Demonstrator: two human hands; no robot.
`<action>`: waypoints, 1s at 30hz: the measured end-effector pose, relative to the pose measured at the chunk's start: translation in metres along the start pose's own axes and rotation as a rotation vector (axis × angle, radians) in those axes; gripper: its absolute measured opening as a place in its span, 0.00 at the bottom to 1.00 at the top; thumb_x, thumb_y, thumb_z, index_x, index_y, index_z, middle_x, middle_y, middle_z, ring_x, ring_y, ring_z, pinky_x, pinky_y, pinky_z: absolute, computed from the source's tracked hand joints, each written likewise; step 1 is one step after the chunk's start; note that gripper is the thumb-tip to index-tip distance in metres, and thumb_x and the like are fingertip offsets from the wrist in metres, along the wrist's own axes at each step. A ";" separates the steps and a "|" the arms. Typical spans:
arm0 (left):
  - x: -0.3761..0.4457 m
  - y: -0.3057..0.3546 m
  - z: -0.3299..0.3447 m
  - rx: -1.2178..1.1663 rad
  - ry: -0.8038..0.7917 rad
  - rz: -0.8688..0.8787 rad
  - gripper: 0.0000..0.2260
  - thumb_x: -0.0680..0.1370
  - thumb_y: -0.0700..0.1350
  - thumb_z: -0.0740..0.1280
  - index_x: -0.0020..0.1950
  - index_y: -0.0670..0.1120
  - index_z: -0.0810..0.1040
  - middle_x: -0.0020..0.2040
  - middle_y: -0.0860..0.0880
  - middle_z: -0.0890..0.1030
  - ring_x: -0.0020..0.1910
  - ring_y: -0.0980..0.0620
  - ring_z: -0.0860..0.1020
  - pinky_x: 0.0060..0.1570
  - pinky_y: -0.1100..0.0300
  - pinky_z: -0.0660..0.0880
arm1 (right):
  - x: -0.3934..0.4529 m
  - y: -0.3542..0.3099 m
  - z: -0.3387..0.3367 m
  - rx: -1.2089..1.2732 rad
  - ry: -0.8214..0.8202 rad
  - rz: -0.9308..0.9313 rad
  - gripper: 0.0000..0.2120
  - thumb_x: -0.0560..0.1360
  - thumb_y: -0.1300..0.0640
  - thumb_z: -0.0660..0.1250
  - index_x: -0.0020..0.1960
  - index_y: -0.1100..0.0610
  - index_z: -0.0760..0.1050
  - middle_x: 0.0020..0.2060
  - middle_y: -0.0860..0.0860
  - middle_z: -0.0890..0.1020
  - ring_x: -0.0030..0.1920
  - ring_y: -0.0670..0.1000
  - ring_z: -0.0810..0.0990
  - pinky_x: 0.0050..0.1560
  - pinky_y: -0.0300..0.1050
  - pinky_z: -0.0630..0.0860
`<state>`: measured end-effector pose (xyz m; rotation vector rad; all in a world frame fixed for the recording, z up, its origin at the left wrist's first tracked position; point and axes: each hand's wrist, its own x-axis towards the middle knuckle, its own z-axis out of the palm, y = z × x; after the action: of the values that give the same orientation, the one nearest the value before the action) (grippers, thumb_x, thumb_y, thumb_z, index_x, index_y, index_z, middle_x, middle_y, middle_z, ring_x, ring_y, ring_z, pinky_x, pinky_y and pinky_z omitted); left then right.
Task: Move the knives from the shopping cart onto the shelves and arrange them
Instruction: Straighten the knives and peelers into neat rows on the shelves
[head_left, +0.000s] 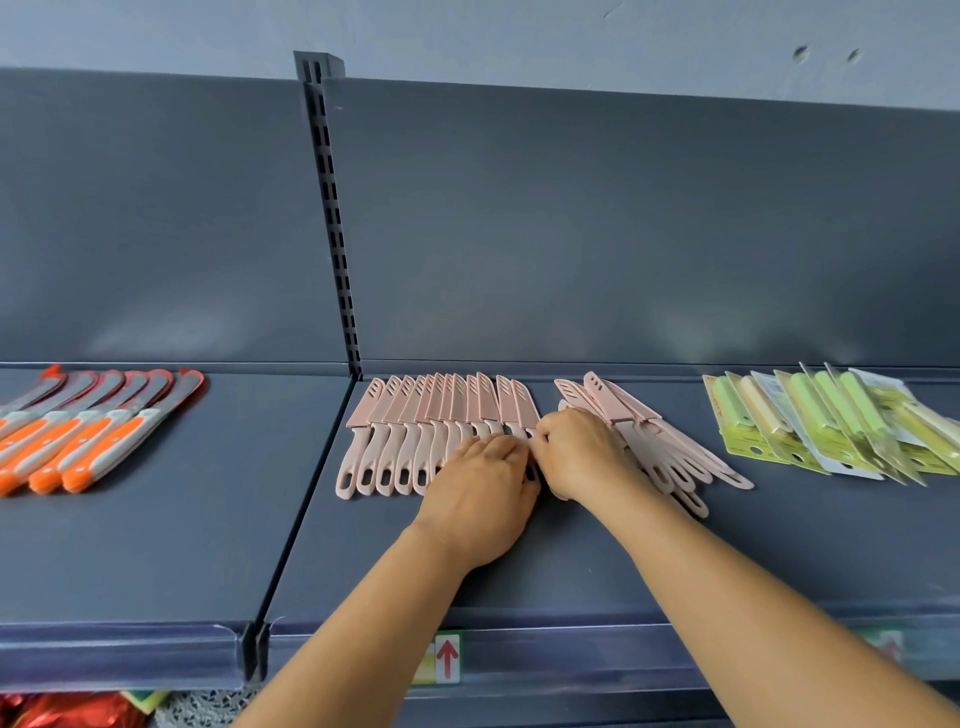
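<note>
**Pink knives half lined up, a loose heap still waiting**

On the dark grey shelf (519, 561), a neat row of pink knives (415, 431) in blade covers runs side by side from the upright post toward the middle, handles pointing near, blades far. Both hands meet at the right end of that row. The left hand (480, 493) lies palm down over the handles of the last few knives, fingers bent forward onto them; whether it pinches one or only steadies them cannot be told. The right hand (579, 452) sits just beside it, its fingers curled in at the newest knife of the row, seemingly nipping its handle.

Just right of the hands lies a loose pile of pink knives (660, 447), fanned and overlapping, not yet straightened. By the look of it, well over half of the pink ones are placed and this pile is what remains on the shelf.

Far left, orange-handled knives (93, 431) lie in an angled row on the neighbouring shelf. Far right, green packaged knives (831, 426) overlap in a rough fan and may want tidying. The shopping cart is out of view, so what is left in it cannot be judged.
</note>
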<state>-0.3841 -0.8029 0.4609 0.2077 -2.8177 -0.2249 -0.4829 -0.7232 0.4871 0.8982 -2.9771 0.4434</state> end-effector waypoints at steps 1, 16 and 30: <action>0.000 0.000 0.000 0.004 -0.003 -0.003 0.17 0.82 0.49 0.55 0.67 0.45 0.72 0.66 0.49 0.73 0.64 0.49 0.70 0.67 0.61 0.58 | 0.000 0.000 0.001 0.006 0.001 0.007 0.08 0.78 0.56 0.59 0.42 0.55 0.72 0.50 0.58 0.77 0.42 0.58 0.71 0.28 0.41 0.56; 0.011 0.012 0.001 0.079 -0.058 0.124 0.21 0.81 0.54 0.55 0.70 0.45 0.69 0.72 0.47 0.67 0.72 0.49 0.62 0.71 0.57 0.55 | -0.027 0.043 -0.022 -0.174 0.013 0.065 0.15 0.78 0.54 0.62 0.64 0.54 0.74 0.62 0.55 0.72 0.62 0.56 0.70 0.53 0.48 0.72; 0.013 0.015 0.000 0.070 -0.089 0.047 0.16 0.82 0.50 0.55 0.64 0.44 0.72 0.65 0.48 0.72 0.64 0.47 0.70 0.66 0.59 0.60 | -0.026 0.041 -0.026 -0.437 0.001 0.007 0.14 0.77 0.66 0.61 0.62 0.61 0.73 0.57 0.57 0.77 0.56 0.56 0.78 0.48 0.44 0.76</action>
<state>-0.3980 -0.7902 0.4673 0.1510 -2.9181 -0.1276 -0.4854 -0.6693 0.4992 0.8341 -2.8924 -0.2048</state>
